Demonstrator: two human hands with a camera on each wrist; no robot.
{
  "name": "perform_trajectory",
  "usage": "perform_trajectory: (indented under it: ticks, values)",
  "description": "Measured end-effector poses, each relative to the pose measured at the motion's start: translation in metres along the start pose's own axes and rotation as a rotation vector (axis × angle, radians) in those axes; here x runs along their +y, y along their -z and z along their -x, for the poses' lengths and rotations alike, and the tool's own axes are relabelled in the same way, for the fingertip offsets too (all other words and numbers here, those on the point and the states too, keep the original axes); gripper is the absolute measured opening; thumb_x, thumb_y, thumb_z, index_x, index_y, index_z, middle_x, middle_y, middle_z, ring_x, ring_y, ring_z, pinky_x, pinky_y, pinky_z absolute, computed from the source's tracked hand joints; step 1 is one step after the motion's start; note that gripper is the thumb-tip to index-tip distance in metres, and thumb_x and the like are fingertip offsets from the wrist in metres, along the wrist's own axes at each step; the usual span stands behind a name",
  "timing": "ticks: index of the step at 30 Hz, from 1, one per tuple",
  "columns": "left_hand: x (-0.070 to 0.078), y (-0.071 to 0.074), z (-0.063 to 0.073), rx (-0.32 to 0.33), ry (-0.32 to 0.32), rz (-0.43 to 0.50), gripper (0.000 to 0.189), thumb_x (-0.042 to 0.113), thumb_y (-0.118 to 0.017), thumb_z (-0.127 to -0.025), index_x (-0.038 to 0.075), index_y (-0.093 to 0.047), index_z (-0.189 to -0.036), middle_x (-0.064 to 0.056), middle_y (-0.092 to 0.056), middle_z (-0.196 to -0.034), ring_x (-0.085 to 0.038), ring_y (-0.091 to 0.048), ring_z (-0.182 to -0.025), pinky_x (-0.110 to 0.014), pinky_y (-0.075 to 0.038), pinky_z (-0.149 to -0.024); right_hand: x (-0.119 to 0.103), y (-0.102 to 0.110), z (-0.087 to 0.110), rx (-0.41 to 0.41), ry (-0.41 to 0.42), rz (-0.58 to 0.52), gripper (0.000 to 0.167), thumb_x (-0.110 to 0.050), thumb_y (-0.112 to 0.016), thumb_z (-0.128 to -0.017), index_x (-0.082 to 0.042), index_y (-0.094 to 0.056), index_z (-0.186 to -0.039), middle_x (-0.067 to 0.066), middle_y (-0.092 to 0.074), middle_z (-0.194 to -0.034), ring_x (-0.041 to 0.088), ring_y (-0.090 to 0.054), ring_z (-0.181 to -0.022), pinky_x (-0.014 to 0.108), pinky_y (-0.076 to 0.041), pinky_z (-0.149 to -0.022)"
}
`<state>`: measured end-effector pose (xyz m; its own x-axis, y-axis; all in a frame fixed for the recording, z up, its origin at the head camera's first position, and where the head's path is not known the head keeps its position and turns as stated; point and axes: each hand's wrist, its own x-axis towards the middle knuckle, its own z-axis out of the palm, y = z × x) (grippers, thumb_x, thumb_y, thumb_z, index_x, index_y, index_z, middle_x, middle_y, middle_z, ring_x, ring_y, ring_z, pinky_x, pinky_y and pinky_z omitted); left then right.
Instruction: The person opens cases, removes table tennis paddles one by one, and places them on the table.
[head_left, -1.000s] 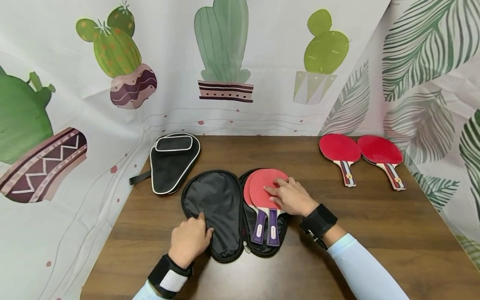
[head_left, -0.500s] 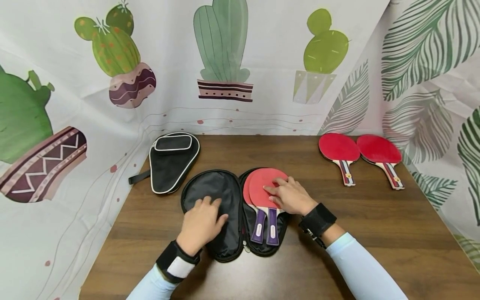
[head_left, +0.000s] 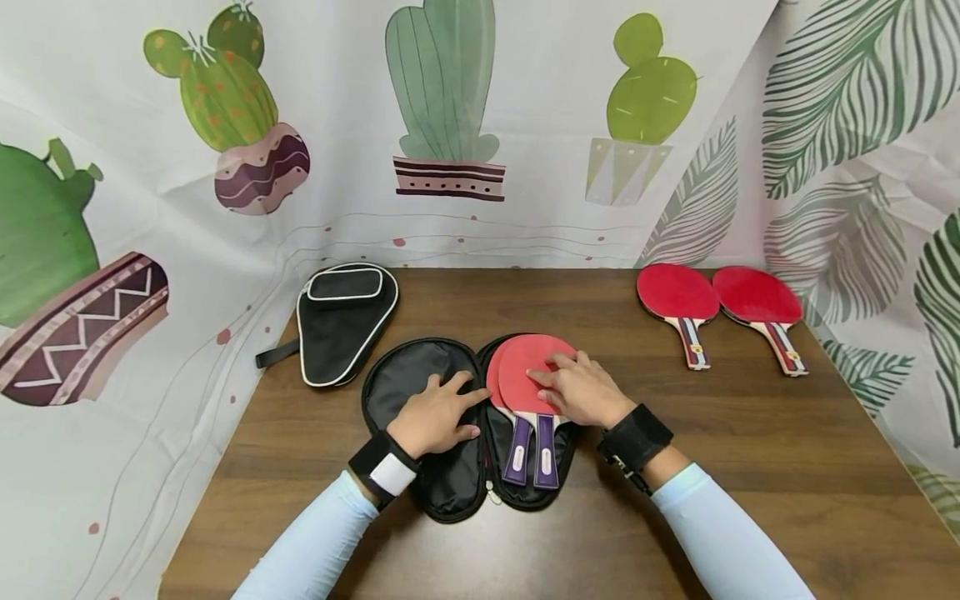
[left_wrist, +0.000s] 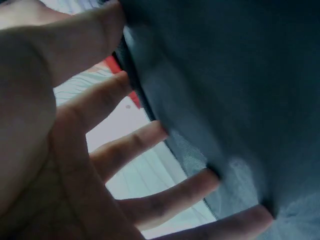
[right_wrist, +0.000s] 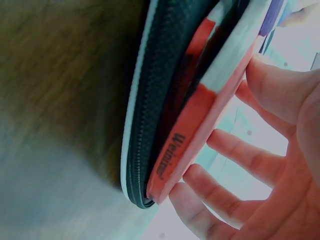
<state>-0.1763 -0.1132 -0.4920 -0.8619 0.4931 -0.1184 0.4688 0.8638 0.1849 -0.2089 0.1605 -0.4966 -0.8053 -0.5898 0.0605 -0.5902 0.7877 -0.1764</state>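
A black zip case lies unfolded on the table, its left half (head_left: 401, 375) and right half (head_left: 498, 492) side by side. Two overlapping ping-pong paddles rest in the right half: an upper one (head_left: 521, 379) and a lower one (head_left: 495, 392), with pinkish-red faces and purple handles. My left hand (head_left: 435, 417) spreads its fingers over the left half; in the left wrist view its fingertips touch the dark lining (left_wrist: 230, 90). My right hand (head_left: 588, 392) rests its fingertips on the upper paddle's face. The right wrist view shows that paddle's red edge (right_wrist: 182, 145) beside the zipper (right_wrist: 137, 160).
Another black case (head_left: 348, 325) with white piping lies at the back left of the wooden table (head_left: 735, 483). At the back right are two red paddles, one (head_left: 678, 292) just left of the other (head_left: 757, 296). A cactus-print cloth (head_left: 330, 183) hangs behind the table.
My left hand has moved up and to the right across the case's left half, its fingers now spread, close to the lower paddle's edge. My right hand stays on the upper paddle.
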Motion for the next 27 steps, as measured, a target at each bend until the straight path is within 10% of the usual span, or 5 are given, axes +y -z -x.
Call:
perform_trajectory:
  ticks: [7, 15, 20, 27]
  values:
    - [-0.005, 0.002, -0.004, -0.041, 0.006, 0.016, 0.058, 0.041, -0.075, -0.093, 0.03, -0.057, -0.147, -0.008, -0.041, -0.155, -0.042, -0.048, -0.119, -0.052, -0.057, -0.073, -0.01, 0.006, -0.001, 0.035, -0.007, 0.03, 0.04, -0.026, -0.073, -0.096, -0.018, -0.07, -0.135, 0.021, -0.062, -0.127, 0.041, -0.056, -0.105, 0.054, -0.052, -0.086]
    - [-0.006, 0.001, -0.004, -0.044, -0.009, 0.02, 0.058, 0.04, -0.074, -0.093, 0.029, -0.057, -0.148, -0.008, -0.04, -0.154, -0.041, -0.048, -0.115, -0.05, -0.057, -0.07, -0.057, 0.01, 0.019, 0.203, -0.222, 0.074, 0.052, -0.045, -0.072, -0.094, -0.011, -0.068, -0.133, 0.016, -0.062, -0.088, 0.032, -0.063, -0.063, 0.045, -0.055, -0.05]
    - [-0.006, 0.001, -0.006, -0.046, -0.002, 0.018, 0.058, 0.041, -0.074, -0.093, 0.031, -0.056, -0.148, -0.007, -0.04, -0.156, -0.042, -0.047, -0.116, -0.049, -0.056, -0.07, -0.079, 0.007, 0.027, 0.116, -0.309, 0.067, 0.063, -0.051, -0.075, -0.09, -0.005, -0.066, -0.132, 0.008, -0.057, -0.061, 0.029, -0.057, -0.048, 0.042, -0.05, -0.044]
    - [-0.004, -0.001, -0.008, -0.051, -0.011, 0.031, 0.059, 0.04, -0.074, -0.093, 0.03, -0.056, -0.148, -0.008, -0.04, -0.154, -0.042, -0.047, -0.115, -0.051, -0.057, -0.07, -0.087, -0.003, 0.029, 0.03, -0.309, 0.094, 0.054, -0.042, -0.078, -0.09, -0.005, -0.066, -0.128, 0.008, -0.062, -0.067, 0.024, -0.061, -0.051, 0.041, -0.052, -0.045]
